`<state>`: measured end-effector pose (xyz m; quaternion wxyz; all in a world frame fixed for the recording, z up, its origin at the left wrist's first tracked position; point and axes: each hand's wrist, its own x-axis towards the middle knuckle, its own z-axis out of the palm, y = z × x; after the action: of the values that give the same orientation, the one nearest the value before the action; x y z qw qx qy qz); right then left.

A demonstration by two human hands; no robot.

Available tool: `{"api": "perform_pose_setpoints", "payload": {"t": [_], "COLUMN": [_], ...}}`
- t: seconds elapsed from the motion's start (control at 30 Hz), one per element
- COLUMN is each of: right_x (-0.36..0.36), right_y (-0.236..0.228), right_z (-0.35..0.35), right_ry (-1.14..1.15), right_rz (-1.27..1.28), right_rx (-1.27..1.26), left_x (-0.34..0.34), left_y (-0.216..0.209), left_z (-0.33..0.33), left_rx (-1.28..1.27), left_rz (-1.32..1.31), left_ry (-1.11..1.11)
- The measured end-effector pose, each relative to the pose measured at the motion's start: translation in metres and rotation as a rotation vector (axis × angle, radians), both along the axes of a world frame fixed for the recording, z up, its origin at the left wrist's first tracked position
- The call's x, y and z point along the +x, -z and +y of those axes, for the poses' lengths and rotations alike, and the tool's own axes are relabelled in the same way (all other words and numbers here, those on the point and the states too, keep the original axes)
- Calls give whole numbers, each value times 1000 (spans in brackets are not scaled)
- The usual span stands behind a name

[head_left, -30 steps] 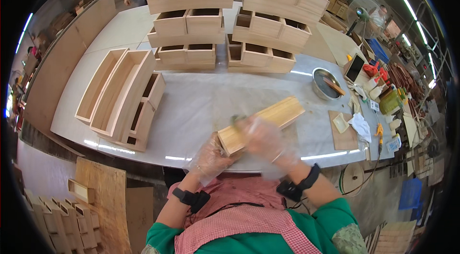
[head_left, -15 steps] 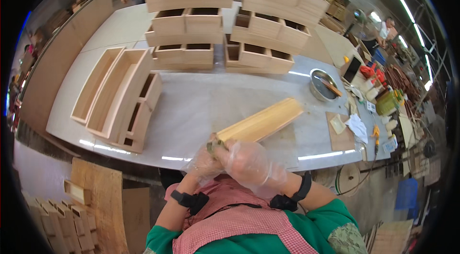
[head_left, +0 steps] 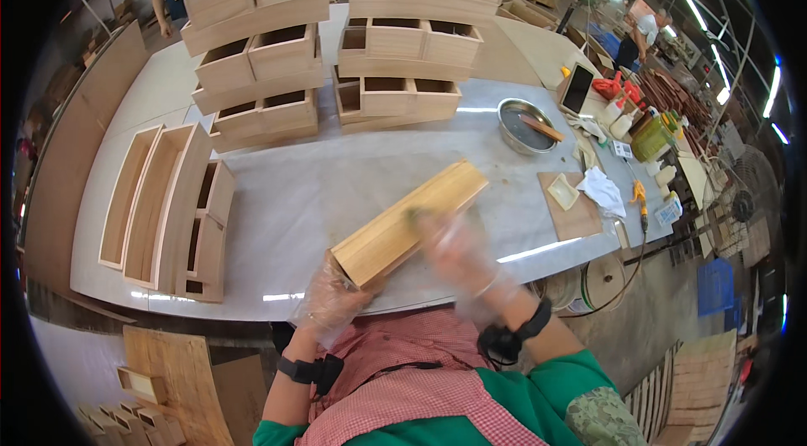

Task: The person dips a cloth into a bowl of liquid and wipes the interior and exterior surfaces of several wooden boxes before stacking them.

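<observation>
A long, narrow wooden box (head_left: 382, 242) lies at a slant before me, its smooth side up and yellower than the pale wood around it. My left hand (head_left: 336, 295), in a clear plastic glove, grips its near end from below. Over the box's right side is my right hand (head_left: 458, 253), gloved too and smeared by motion. A small greenish pad (head_left: 414, 217) shows at its fingertips, against the upper face of the box; its exact kind is too blurred to tell.
Pale wooden drawer units (head_left: 412, 42) stand stacked at the back. More long boxes (head_left: 168, 202) rest on the left. To the right are a metal bowl (head_left: 525, 143) with a brush-like wooden stick, a white cloth (head_left: 601, 191), bottles and a yellow-handled tool (head_left: 640, 198). Two people are farther off.
My hands were together at the box's near end; now the right hand is farther along it with the greenish pad. The left hand stays at the end. The view has shifted right.
</observation>
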<state>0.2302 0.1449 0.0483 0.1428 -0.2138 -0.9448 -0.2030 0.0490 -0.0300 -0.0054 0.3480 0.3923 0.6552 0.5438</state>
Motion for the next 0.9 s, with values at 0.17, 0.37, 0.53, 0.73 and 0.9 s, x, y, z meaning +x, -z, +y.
{"api": "perform_pose_setpoints", "payload": {"t": [0.17, 0.37, 0.53, 0.73, 0.9], "right_x": [22, 23, 32, 3, -14], "right_y": [25, 30, 6, 63, 92], "right_z": [88, 46, 118, 133, 210], "right_ry": [14, -101, 7, -34, 57], "right_rz": [319, 321, -254, 274, 120], "right_rx": [38, -210, 1134, -105, -54], "left_x": [2, 3, 0, 1, 1], "left_y": [5, 2, -2, 0, 3], "left_z": [3, 3, 3, 0, 0], "left_rx": [17, -37, 0, -6, 18], "left_rz": [20, 70, 13, 0, -44], "left_ry": [-29, -28, 7, 3, 35]}}
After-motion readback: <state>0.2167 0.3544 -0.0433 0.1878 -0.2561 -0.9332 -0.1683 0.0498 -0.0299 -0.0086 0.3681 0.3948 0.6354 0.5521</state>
